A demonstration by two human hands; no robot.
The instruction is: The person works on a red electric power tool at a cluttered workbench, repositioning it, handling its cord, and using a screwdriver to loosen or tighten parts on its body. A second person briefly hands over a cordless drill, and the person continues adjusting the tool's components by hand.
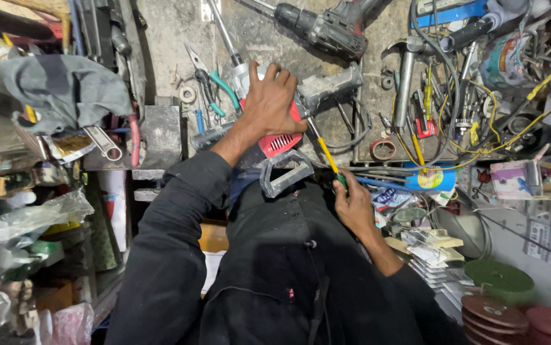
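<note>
Right, L hand (pixel 274 101) is flat on top of the red and grey power tool (pixel 288 121), fingers spread and pressing down on its body, palm over the red casing, not curled round it. Tool lies across the middle of the workbench (pixel 173 38), its grey handle loop (pixel 286 174) hanging off the near edge twd the person. R hand (pixel 354 206) is clamped round the green handle of a screwdriver (pixel 325 153); yellow shaft runs up and left w/ the tip against the tool's side, just below the L hand. Black sleeves on both arms.

Around it: green-handled pliers (pixel 215 89) just left of the tool, a dark cordless drill (pixel 320 29) at the top of the bench, a hammer (pixel 405 73) to the right amid yellow and black cables. Blue-and-yellow can (pixel 432 179) lies near the R hand. Stack of red and green discs (pixel 505 300) bottom right. Grey cloth (pixel 64 89) draped at left.
</note>
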